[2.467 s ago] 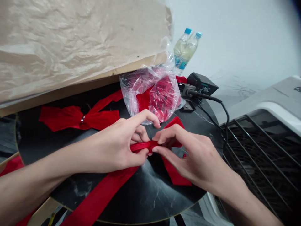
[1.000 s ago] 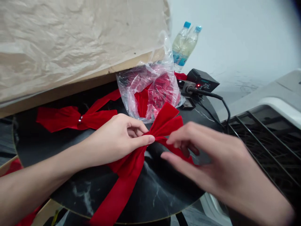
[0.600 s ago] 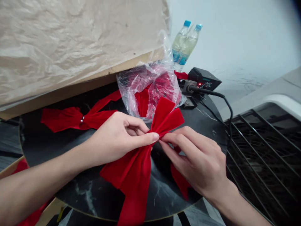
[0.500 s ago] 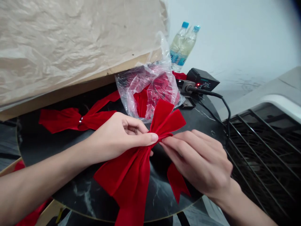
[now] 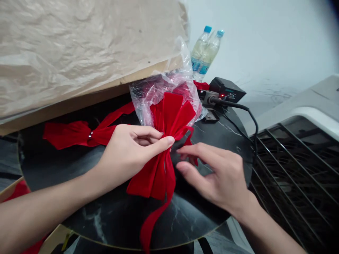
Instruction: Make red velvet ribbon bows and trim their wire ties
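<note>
My left hand (image 5: 127, 153) pinches the gathered middle of a red velvet ribbon bow (image 5: 161, 169), thumb and forefinger closed on it just above a round black marble table (image 5: 106, 215). The bow's loops fan up toward a plastic bag and down toward me, with one tail trailing to the table's front edge. My right hand (image 5: 214, 173) hovers just right of the pinch with fingers spread, touching a thin red strip of the ribbon at most. A finished red bow (image 5: 79, 132) with a metal clip lies at the left.
A clear plastic bag (image 5: 159, 93) with red ribbon pieces sits behind the bow. A black control box (image 5: 226, 91) with a lit red light and a cable is at the back right, two water bottles (image 5: 205, 53) behind it. Brown paper (image 5: 79, 49) overhangs; a grille (image 5: 293, 176) is right.
My right hand let go of the bow's middle and drew slightly away, fingers apart. The bow turned more upright in my left hand, its loops now standing toward the plastic bag.
</note>
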Demonstrator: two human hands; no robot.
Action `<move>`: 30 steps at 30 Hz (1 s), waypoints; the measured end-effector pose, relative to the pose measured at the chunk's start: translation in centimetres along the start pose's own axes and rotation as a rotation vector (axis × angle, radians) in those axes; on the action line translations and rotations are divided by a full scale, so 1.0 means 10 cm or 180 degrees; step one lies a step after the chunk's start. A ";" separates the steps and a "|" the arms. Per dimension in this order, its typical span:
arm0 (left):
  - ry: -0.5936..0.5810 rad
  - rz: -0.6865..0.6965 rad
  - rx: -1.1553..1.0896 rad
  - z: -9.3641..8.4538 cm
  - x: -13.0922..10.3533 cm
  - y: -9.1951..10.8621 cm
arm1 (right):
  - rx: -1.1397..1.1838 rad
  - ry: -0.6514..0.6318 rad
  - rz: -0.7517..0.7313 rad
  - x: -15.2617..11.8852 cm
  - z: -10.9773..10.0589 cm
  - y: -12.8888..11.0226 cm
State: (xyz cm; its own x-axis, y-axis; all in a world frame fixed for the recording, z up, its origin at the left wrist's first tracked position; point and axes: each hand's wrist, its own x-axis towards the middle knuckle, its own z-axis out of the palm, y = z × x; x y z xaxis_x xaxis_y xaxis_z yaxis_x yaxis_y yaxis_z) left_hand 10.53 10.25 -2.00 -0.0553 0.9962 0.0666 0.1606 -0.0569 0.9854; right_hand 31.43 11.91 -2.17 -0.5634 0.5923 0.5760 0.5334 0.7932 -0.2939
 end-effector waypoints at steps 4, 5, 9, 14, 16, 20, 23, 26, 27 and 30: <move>0.0177 0.0235 0.0236 0.01 -0.06 0.00 | 0.0344 -0.0335 0.0660 0.05 0.04 -0.26; 0.0164 0.0248 0.0243 0.00 -0.06 0.00 | 0.0447 -0.0449 0.0775 0.06 0.03 -0.28; -0.0082 0.0270 0.0177 -0.04 -0.03 0.00 | 0.1072 -0.0870 0.1220 0.11 -0.05 -0.23; -0.0518 -0.0006 -0.0007 -0.09 0.02 0.00 | 0.1746 -0.1303 0.1607 0.09 -0.09 -0.12; -0.0697 -0.0090 -0.0019 -0.11 0.03 -0.01 | 0.1973 -0.1327 0.1691 0.05 -0.08 -0.08; -0.0984 -0.0203 -0.0106 -0.11 0.05 -0.05 | 0.2414 -0.1489 0.1966 -0.04 -0.05 -0.03; -0.0993 -0.0260 -0.0185 -0.09 0.08 -0.07 | 0.2816 -0.1496 0.2202 -0.11 -0.02 -0.04; -0.0840 -0.0313 -0.0138 -0.10 0.12 -0.07 | 0.3135 -0.1559 0.2520 -0.19 -0.02 -0.07; -0.0796 -0.0308 -0.0123 -0.12 0.13 -0.06 | 0.3199 -0.1679 0.2627 -0.23 -0.04 -0.08; -0.0696 -0.0287 -0.0133 -0.16 0.14 -0.04 | 0.3093 -0.2479 0.2702 -0.36 -0.20 -0.07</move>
State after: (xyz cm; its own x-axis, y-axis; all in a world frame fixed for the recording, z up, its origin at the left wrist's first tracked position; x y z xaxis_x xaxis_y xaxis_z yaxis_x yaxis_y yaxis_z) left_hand 8.83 11.61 -2.08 0.1477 0.9876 -0.0531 0.1235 0.0348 0.9917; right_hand 34.31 8.93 -2.47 -0.6616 0.5880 -0.4653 0.4256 -0.2164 -0.8786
